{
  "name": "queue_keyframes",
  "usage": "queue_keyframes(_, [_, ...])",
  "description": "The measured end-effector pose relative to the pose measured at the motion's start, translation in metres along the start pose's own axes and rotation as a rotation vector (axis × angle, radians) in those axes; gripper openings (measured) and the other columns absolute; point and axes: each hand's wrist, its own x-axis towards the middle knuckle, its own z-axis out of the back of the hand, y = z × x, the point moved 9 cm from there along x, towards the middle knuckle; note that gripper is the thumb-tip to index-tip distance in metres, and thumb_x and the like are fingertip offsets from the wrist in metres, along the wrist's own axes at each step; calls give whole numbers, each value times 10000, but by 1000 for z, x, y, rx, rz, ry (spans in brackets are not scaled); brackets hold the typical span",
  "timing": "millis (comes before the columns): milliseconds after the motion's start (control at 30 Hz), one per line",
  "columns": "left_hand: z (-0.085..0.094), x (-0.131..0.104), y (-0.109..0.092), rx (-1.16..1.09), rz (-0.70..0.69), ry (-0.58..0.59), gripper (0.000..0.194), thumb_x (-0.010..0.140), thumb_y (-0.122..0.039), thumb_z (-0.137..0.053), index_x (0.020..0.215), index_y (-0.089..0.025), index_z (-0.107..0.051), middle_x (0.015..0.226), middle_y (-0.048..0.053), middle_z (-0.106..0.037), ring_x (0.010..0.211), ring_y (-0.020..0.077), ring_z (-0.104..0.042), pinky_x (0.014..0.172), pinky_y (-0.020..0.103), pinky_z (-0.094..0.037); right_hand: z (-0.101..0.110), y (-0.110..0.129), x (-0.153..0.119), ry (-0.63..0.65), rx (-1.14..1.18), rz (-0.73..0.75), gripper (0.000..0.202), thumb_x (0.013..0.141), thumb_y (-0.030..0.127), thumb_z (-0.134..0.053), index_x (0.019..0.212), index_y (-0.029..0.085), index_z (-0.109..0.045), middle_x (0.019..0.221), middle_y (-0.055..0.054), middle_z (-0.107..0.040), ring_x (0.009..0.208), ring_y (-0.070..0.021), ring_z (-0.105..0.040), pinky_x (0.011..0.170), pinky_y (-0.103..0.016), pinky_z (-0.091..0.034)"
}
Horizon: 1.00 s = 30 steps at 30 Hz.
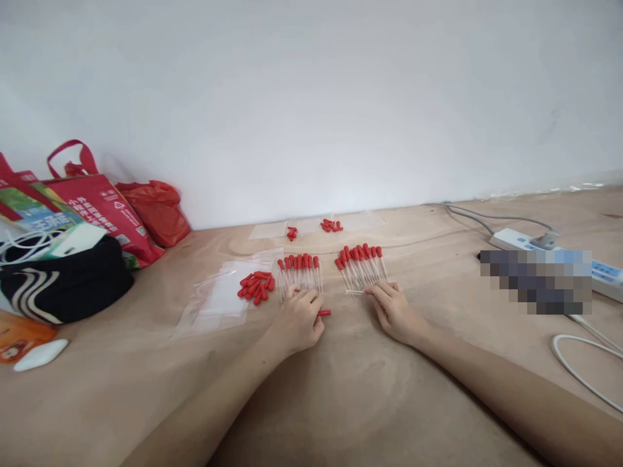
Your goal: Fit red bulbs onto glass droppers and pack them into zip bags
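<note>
My left hand (pixel 302 318) is closed on a red rubber dropper bulb (pixel 324 312), which pokes out sideways toward the right. Between the fingertips of my right hand (pixel 393 310) is a thin clear dropper tube (pixel 356 292), pointing left. Just beyond the left hand lies a row of red-topped droppers (pixel 300 263). A second bunch of red-topped droppers (pixel 361 258) fans out past the right hand. Loose red bulbs (pixel 257 287) are heaped to the left, on clear plastic bags (pixel 219 301).
Small groups of red bulbs (pixel 331 225) lie on plastic bags near the wall. At left stand a red shopping bag (pixel 104 207), a red plastic bag (pixel 158 211) and a black pouch (pixel 68 279). A white power strip (pixel 516 241) with cables and a pixelated object (pixel 535 282) are at right.
</note>
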Motion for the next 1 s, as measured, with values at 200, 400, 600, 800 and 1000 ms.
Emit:
queue_keyframes(200, [-7,-3,4,-138,12,-152,171,821,-268,-439,783,-211,-596,783,16,-604,792,178,-533,805,382,-267,-3,9,4,38,66,15,224,882,247,-338,887,184,-553,802,-41,-600,737,-132,-535,735,-285,-328])
queue_keyframes(400, [-6,-4,4,-257,31,-263,155,857,-232,-423,821,-194,-569,882,20,-623,870,163,-529,795,334,-273,-4,16,4,37,100,63,232,884,232,-336,939,193,-558,820,-46,-602,756,-132,-531,770,-298,-316])
queue_keyframes(600, [-4,-8,4,-345,46,-326,132,869,-243,-414,850,-199,-538,788,-22,-644,743,134,-568,792,333,-248,-3,24,4,-6,116,142,207,876,217,-358,913,184,-559,784,-41,-592,710,-133,-511,749,-304,-311])
queue_keyframes(800, [-1,-8,2,-452,-16,-358,188,888,-286,-379,875,-199,-544,783,-22,-667,679,112,-592,735,298,-288,-4,27,5,-12,123,172,194,868,201,-378,904,181,-567,768,-34,-588,699,-129,-500,734,-299,-300])
queue_keyframes(1000, [1,-10,-3,-491,-112,-350,202,888,-281,-391,878,-204,-577,823,-15,-675,727,107,-600,732,287,-299,-3,28,4,-11,146,228,205,859,198,-400,948,194,-585,724,-20,-594,680,-119,-505,728,-296,-274])
